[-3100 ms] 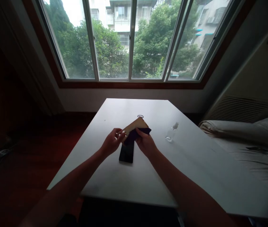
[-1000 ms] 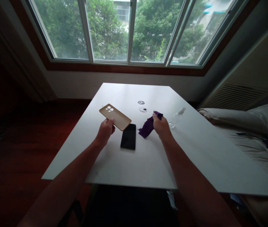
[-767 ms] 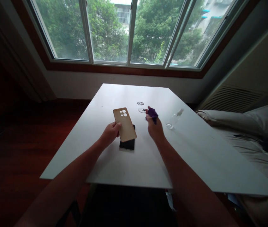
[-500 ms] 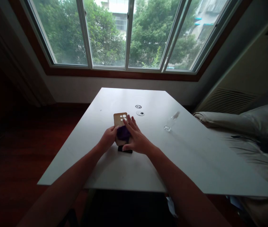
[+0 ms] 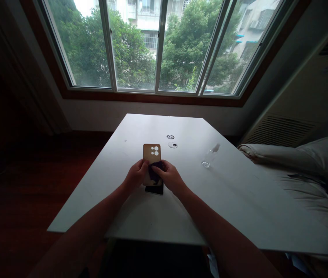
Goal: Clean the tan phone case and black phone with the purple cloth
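Both hands hold a tan phone case (image 5: pixel 152 149) over the table, its camera holes toward the window. My left hand (image 5: pixel 136 172) is closed on the case's left edge, with the thumb on its face. A crumpled dark purple cloth (image 5: pixel 153 175) lies against the lower part of the case. My right hand (image 5: pixel 172 175) is closed at the right edge, its thumb pressing the cloth against the case and its other fingers partly hidden. Just under the case's near end, a dark phone (image 5: pixel 155 189) lies on the white table (image 5: pixel 129 220), mostly covered from view.
A clear spray bottle (image 5: pixel 209 157) lies on its side to the right. Two small round pieces, one a patterned disc (image 5: pixel 170 136) and the other a pale ring (image 5: pixel 172 145), rest beyond the case. Beyond the table's right edge is a grey bed or couch (image 5: pixel 285 170).
My right hand has gone from lying spread over the cloth to gripping at the case's right edge, thumb on the cloth. More of the case shows. The view has tilted up slightly.
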`<state>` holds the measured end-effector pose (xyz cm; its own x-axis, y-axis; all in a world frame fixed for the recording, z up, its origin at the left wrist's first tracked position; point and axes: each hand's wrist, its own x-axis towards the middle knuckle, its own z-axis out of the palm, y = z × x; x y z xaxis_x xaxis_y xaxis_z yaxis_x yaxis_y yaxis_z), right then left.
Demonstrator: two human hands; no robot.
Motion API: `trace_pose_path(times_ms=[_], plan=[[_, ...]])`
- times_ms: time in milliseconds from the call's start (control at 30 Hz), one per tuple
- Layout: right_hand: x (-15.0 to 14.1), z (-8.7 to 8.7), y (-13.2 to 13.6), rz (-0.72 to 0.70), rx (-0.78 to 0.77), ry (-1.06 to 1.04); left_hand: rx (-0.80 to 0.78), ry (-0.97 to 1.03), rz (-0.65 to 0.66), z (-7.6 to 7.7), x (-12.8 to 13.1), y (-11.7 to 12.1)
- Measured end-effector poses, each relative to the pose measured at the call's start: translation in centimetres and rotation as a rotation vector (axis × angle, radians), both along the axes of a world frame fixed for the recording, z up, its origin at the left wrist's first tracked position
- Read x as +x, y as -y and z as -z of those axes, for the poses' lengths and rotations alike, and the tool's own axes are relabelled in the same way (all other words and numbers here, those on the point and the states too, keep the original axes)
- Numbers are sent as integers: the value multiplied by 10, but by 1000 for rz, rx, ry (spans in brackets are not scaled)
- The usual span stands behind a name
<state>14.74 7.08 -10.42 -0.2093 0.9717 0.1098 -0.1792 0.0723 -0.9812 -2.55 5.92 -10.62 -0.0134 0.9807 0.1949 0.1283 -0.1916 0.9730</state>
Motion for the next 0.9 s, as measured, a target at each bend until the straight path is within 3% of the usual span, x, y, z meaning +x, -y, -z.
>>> trace_pose_path(times_ms=[67, 200, 333, 633, 900], plan=[[0, 1, -1, -1, -25, -31, 43, -50, 2, -1, 0, 2], [5, -4, -5, 123, -128, -214, 19, -74, 135, 1, -2, 4], [6, -4, -8, 189, -153, -389, 65, -259, 174, 6, -4, 3], [3, 6, -1, -158, -187, -272, 76, -334, 65, 7, -9, -1], [18, 4, -18, 55, -191, -332, 62, -411, 98, 8, -8, -2]])
